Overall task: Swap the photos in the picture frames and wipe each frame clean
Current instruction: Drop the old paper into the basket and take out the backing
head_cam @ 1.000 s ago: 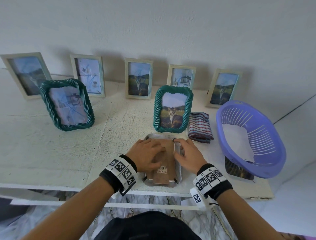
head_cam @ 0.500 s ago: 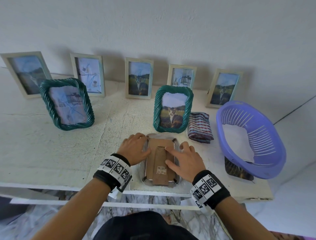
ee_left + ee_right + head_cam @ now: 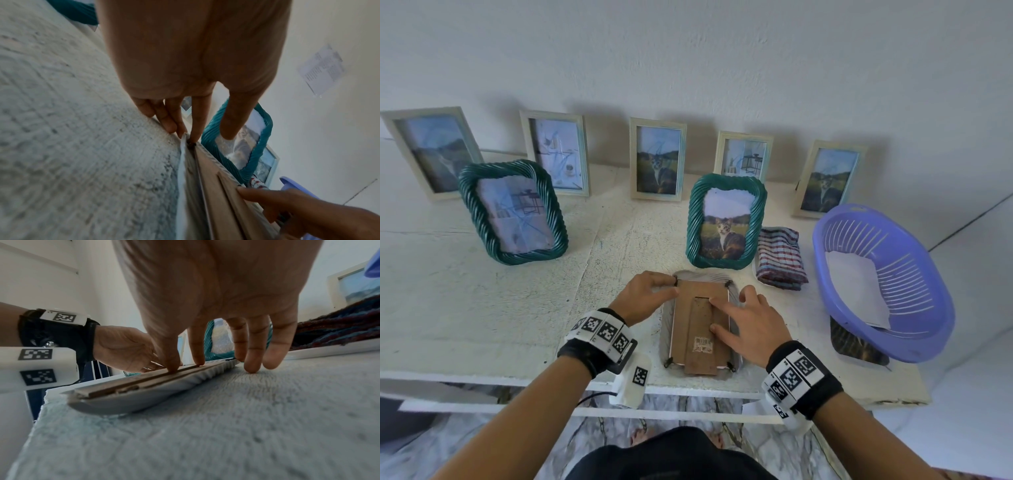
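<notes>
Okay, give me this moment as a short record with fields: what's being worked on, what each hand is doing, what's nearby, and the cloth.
worked on: grey frame lying face down at the table's near edge, brown backing board up
left hand: fingertips at the clip on the board's far-left corner
right hand: straight fingers pressing flat on the backing board
nearby: green frame with cat photo standing upright just behind; purple basket to the right
cloth: striped cloth, folded, untouched, between green frame and basket
</notes>
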Demonstrator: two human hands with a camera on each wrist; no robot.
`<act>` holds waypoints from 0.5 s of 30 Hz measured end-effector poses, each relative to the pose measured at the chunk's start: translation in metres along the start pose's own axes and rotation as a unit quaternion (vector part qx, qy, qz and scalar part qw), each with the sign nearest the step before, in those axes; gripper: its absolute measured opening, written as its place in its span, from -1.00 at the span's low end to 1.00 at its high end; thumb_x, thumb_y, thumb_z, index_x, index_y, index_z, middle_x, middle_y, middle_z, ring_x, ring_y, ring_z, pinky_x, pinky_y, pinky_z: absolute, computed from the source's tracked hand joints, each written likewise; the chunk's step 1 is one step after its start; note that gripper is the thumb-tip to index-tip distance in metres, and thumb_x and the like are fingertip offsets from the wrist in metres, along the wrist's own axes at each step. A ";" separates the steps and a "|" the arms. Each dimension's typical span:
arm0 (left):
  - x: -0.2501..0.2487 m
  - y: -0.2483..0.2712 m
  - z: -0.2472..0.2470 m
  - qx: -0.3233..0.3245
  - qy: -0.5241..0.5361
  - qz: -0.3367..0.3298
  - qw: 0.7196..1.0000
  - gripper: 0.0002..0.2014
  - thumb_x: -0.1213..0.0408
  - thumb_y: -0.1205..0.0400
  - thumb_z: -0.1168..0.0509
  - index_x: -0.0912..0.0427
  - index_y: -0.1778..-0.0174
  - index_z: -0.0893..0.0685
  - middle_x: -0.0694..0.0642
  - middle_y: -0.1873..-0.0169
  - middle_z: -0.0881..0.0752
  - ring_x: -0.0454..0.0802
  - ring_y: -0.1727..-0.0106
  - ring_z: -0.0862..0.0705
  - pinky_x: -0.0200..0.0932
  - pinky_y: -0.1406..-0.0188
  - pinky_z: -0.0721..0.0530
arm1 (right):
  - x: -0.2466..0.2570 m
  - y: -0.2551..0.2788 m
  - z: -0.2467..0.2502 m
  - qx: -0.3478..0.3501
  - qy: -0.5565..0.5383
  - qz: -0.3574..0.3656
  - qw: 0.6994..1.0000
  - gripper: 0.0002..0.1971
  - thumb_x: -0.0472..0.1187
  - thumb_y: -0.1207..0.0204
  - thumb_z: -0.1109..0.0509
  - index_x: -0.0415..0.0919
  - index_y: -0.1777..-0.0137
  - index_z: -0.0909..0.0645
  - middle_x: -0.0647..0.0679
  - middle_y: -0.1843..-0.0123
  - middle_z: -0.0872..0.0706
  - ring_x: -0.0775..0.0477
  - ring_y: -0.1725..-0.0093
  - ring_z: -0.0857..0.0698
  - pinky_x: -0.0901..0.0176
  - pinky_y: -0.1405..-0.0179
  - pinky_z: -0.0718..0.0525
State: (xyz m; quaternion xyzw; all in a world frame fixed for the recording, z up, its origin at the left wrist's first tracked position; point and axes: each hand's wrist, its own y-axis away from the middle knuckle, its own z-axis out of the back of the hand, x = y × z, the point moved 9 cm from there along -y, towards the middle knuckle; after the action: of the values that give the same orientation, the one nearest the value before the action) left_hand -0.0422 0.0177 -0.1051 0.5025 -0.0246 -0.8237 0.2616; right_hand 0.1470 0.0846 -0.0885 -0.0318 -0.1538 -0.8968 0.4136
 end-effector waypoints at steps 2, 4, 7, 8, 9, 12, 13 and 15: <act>-0.003 0.001 -0.003 0.005 -0.026 -0.012 1.000 -0.65 0.19 -0.62 -0.41 0.16 -0.33 -0.70 0.09 -0.38 -0.59 -0.03 -0.43 -0.52 -0.25 -0.36 -0.36 | 0.000 -0.001 0.001 -0.002 0.003 0.002 1.000 -0.45 0.31 -0.57 -0.15 0.26 -0.55 -0.29 -0.10 -0.16 -0.35 -0.14 -0.12 -0.48 0.05 -0.02 -0.61; -0.005 0.001 -0.003 0.004 -0.038 -0.016 0.999 -0.64 0.19 -0.63 -0.40 0.13 -0.35 -0.69 0.07 -0.39 -0.56 -0.04 -0.44 -0.50 -0.26 -0.35 -0.34 | 0.000 -0.001 0.001 -0.003 0.005 0.003 1.000 -0.45 0.31 -0.57 -0.16 0.26 -0.55 -0.30 -0.10 -0.15 -0.35 -0.15 -0.11 -0.48 0.05 -0.01 -0.61; -0.003 0.003 -0.002 0.006 -0.046 -0.020 0.999 -0.65 0.16 -0.62 -0.40 0.06 -0.35 -0.69 0.05 -0.36 -0.56 -0.06 -0.41 -0.51 -0.26 -0.32 -0.35 | 0.000 -0.001 0.002 -0.004 0.005 0.003 1.000 -0.45 0.32 -0.57 -0.15 0.26 -0.54 -0.30 -0.10 -0.15 -0.36 -0.15 -0.11 -0.49 0.04 0.00 -0.61; -0.003 0.003 -0.002 0.006 -0.058 -0.028 0.998 -0.64 0.16 -0.63 -0.40 0.05 -0.35 -0.68 0.05 -0.33 -0.57 -0.07 -0.38 -0.53 -0.27 -0.30 -0.36 | 0.000 0.000 0.002 -0.005 0.004 0.004 1.000 -0.45 0.32 -0.57 -0.15 0.27 -0.54 -0.30 -0.10 -0.16 -0.36 -0.16 -0.11 -0.49 0.03 -0.01 -0.61; -0.004 0.004 -0.001 0.001 -0.072 -0.038 0.997 -0.65 0.18 -0.63 -0.40 0.05 -0.35 -0.68 0.06 -0.30 -0.58 -0.08 -0.32 -0.55 -0.27 -0.27 -0.39 | 0.000 0.000 0.003 -0.008 0.004 0.004 1.000 -0.46 0.32 -0.57 -0.15 0.27 -0.54 -0.29 -0.11 -0.17 -0.37 -0.16 -0.12 -0.49 0.02 -0.01 -0.61; -0.005 0.011 0.002 -0.047 -0.087 -0.042 0.994 -0.69 0.27 -0.58 -0.40 0.08 -0.25 -0.60 0.08 -0.08 -0.66 -0.07 -0.01 -0.66 -0.24 0.01 -0.58 | 0.000 0.002 0.004 -0.012 0.001 -0.001 1.000 -0.47 0.32 -0.58 -0.14 0.29 -0.54 -0.28 -0.11 -0.20 -0.38 -0.16 -0.16 -0.49 0.02 -0.07 -0.60; -0.004 0.014 0.001 -0.059 -0.089 -0.033 0.994 -0.70 0.27 -0.56 -0.40 0.08 -0.20 -0.55 0.07 0.01 -0.68 -0.05 0.08 -0.68 -0.17 0.08 -0.64 | 0.001 0.003 0.004 -0.015 0.000 -0.006 1.000 -0.47 0.31 -0.58 -0.14 0.29 -0.54 -0.28 -0.12 -0.22 -0.38 -0.16 -0.18 -0.48 0.02 -0.09 -0.59; 0.000 0.018 -0.002 -0.075 -0.096 -0.018 0.992 -0.69 0.28 -0.54 -0.41 0.09 -0.15 -0.50 0.02 0.17 -0.68 0.01 0.16 -0.70 -0.02 0.08 -0.71 | 0.003 0.005 0.004 -0.023 -0.002 -0.020 1.000 -0.48 0.28 -0.59 -0.15 0.26 -0.54 -0.31 -0.13 -0.25 -0.40 -0.18 -0.21 -0.47 -0.01 -0.12 -0.57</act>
State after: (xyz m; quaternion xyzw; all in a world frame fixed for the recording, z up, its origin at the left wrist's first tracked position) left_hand -0.0336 0.0031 -0.1002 0.4006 0.0218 -0.8720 0.2804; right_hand 0.1486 0.0806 -0.0830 -0.0398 -0.1345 -0.9080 0.3948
